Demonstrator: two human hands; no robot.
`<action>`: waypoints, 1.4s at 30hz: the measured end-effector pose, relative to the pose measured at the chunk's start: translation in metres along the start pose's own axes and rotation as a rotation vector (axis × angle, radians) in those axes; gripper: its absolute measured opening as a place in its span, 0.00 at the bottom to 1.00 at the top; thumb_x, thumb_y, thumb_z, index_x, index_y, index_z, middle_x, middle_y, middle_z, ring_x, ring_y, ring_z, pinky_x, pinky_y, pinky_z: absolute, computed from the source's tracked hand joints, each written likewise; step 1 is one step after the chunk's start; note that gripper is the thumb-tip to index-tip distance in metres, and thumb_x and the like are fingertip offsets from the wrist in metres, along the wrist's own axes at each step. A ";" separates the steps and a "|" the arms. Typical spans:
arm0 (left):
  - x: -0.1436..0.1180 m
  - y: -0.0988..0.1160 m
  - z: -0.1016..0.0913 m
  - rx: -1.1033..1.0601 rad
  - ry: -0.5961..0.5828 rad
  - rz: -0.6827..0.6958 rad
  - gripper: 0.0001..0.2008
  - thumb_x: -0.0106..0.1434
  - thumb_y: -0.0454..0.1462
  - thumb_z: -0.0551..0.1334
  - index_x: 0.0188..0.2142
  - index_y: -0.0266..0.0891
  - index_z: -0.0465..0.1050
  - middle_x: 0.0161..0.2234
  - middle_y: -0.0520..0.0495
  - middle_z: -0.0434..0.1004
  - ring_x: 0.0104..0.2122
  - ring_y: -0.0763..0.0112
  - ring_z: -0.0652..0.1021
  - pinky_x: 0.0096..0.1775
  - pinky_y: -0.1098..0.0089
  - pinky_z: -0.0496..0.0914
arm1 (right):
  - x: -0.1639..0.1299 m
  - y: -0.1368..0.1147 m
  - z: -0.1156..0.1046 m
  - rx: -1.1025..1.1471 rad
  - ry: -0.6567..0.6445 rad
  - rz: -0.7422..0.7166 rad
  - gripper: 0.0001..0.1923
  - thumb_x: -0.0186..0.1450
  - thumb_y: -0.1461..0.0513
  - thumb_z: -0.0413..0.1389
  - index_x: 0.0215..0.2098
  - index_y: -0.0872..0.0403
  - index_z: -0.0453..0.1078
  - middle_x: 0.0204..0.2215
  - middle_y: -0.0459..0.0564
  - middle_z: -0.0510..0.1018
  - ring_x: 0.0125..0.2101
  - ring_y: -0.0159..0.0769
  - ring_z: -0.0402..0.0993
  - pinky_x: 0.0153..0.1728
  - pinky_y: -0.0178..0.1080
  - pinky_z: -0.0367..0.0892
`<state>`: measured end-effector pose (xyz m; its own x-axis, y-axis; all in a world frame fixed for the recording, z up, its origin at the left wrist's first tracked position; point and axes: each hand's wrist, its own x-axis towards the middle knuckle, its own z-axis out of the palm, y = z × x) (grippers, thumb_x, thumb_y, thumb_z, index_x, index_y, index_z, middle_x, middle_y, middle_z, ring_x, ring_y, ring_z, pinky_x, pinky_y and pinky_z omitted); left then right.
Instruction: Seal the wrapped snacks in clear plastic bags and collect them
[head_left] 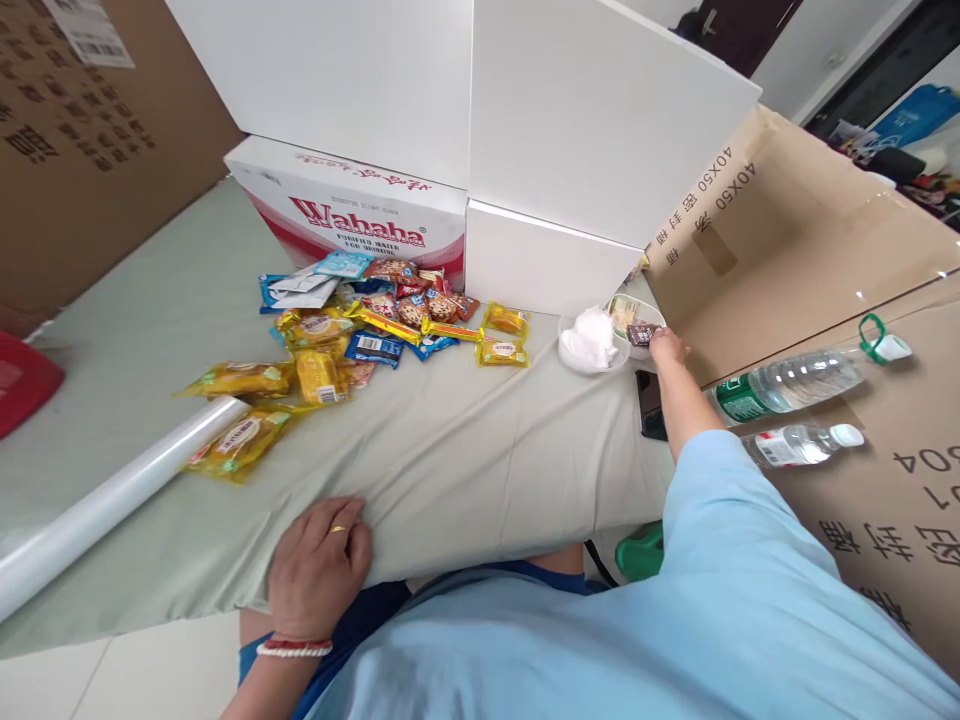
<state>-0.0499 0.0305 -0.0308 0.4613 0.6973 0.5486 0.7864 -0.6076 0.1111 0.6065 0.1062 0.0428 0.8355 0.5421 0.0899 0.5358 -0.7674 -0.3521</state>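
My right hand (667,346) is stretched out to the far right of the table, its fingers closed on a small dark brown packet (641,335) with pale lettering. That packet is at the rim of a clear plastic container (651,312), which has a pale green-and-yellow packet (624,316) in it. Just left stands a second clear bowl (600,367) with a crumpled white plastic bag (589,335) in it. My left hand (321,560) rests on the cloth by the near edge, back upward, fingers curled in and nothing visible in them.
Several wrapped snacks (412,312) are heaped before a Wahaba-type water carton (375,215). Yellow bread packs (244,440) lie near a white roll (127,505). White panels (555,255) stand behind. A black phone (651,405) and two bottles (795,385) lie beneath or beside my right arm.
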 end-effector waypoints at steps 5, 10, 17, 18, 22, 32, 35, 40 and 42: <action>-0.001 -0.001 0.000 0.005 0.022 0.015 0.09 0.66 0.30 0.60 0.44 0.37 0.74 0.40 0.39 0.80 0.42 0.54 0.79 0.47 0.57 0.75 | -0.010 0.006 0.007 -0.034 0.127 0.070 0.20 0.74 0.54 0.46 0.49 0.53 0.77 0.56 0.66 0.67 0.59 0.60 0.60 0.56 0.62 0.62; 0.000 0.000 -0.002 -0.003 0.036 0.030 0.09 0.66 0.29 0.60 0.44 0.35 0.75 0.40 0.39 0.80 0.42 0.54 0.79 0.47 0.57 0.75 | -0.010 -0.001 -0.011 -0.015 0.133 -0.056 0.22 0.69 0.60 0.51 0.59 0.56 0.70 0.58 0.66 0.63 0.58 0.54 0.63 0.59 0.54 0.62; -0.004 -0.001 -0.001 -0.013 0.018 -0.017 0.10 0.64 0.31 0.59 0.44 0.38 0.76 0.41 0.40 0.81 0.43 0.54 0.80 0.49 0.57 0.74 | -0.012 -0.012 -0.013 -0.029 -0.033 -0.254 0.19 0.61 0.65 0.55 0.50 0.53 0.76 0.52 0.57 0.72 0.51 0.45 0.67 0.60 0.44 0.62; -0.005 -0.001 0.000 -0.018 0.012 -0.025 0.11 0.64 0.31 0.59 0.44 0.38 0.76 0.41 0.40 0.81 0.44 0.54 0.80 0.49 0.57 0.74 | -0.014 -0.014 -0.011 -0.032 -0.027 -0.250 0.19 0.62 0.66 0.54 0.51 0.54 0.76 0.53 0.58 0.71 0.51 0.45 0.67 0.60 0.44 0.61; -0.007 0.000 0.001 -0.061 -0.006 -0.057 0.11 0.63 0.31 0.59 0.44 0.39 0.77 0.41 0.40 0.82 0.44 0.53 0.80 0.50 0.56 0.74 | -0.026 -0.026 -0.015 -0.029 0.001 -0.250 0.19 0.64 0.66 0.52 0.51 0.56 0.76 0.55 0.62 0.72 0.55 0.49 0.64 0.62 0.46 0.58; -0.007 0.000 0.000 -0.084 0.007 -0.066 0.11 0.63 0.30 0.60 0.43 0.38 0.79 0.41 0.40 0.82 0.44 0.53 0.80 0.49 0.56 0.74 | -0.086 -0.079 -0.007 0.140 -0.296 -0.335 0.06 0.55 0.63 0.66 0.33 0.53 0.78 0.28 0.48 0.80 0.34 0.39 0.73 0.43 0.37 0.66; -0.006 0.003 -0.002 -0.061 0.023 -0.055 0.11 0.64 0.30 0.60 0.43 0.37 0.78 0.41 0.39 0.82 0.44 0.53 0.80 0.49 0.56 0.74 | -0.101 -0.085 0.000 0.231 -0.319 -0.305 0.07 0.51 0.65 0.67 0.25 0.54 0.73 0.23 0.46 0.76 0.32 0.37 0.71 0.42 0.38 0.65; -0.009 0.003 -0.001 -0.093 0.026 -0.099 0.11 0.64 0.30 0.59 0.42 0.40 0.79 0.41 0.42 0.83 0.44 0.55 0.80 0.50 0.58 0.74 | -0.117 -0.081 -0.030 0.532 -0.199 -0.244 0.14 0.56 0.51 0.63 0.32 0.52 0.70 0.27 0.46 0.76 0.31 0.36 0.71 0.36 0.37 0.67; -0.010 0.001 -0.001 -0.163 0.046 -0.127 0.10 0.64 0.31 0.60 0.41 0.41 0.79 0.40 0.43 0.83 0.44 0.56 0.80 0.50 0.58 0.74 | -0.134 -0.075 -0.048 0.649 -0.169 -0.232 0.19 0.58 0.44 0.59 0.36 0.50 0.68 0.30 0.46 0.76 0.30 0.36 0.71 0.32 0.37 0.67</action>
<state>-0.0539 0.0222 -0.0356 0.3407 0.7564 0.5583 0.7585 -0.5721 0.3121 0.4600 0.0751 0.1018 0.6500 0.7530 0.1022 0.4731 -0.2957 -0.8299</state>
